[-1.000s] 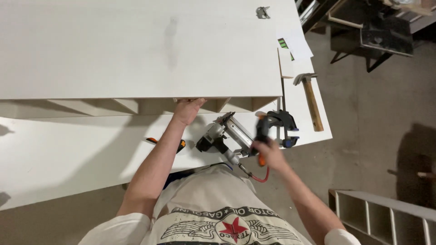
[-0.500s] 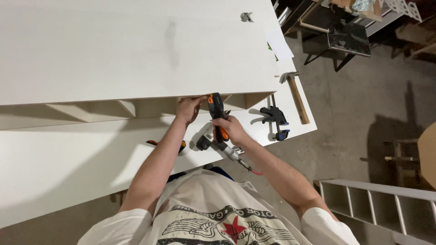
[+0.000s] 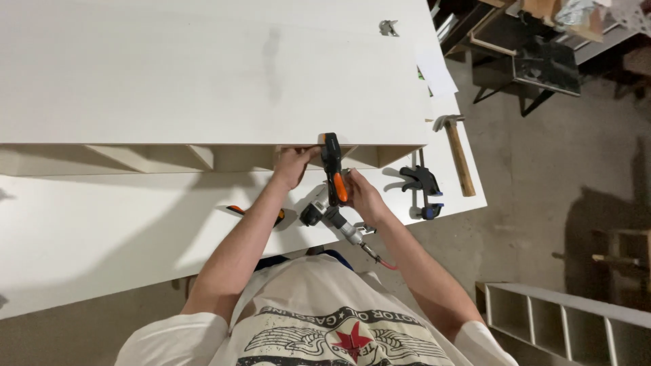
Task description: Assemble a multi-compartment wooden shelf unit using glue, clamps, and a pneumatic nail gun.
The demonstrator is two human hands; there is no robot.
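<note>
Both my arms reach forward and my hands are close together. My left hand is out in front with the arm nearly straight, fingers curled over and pressing flat, knuckles up. My right hand sits just beside it, a bit nearer to me, fingers wrapped tight in a grip. My right elbow bends out to the side.
</note>
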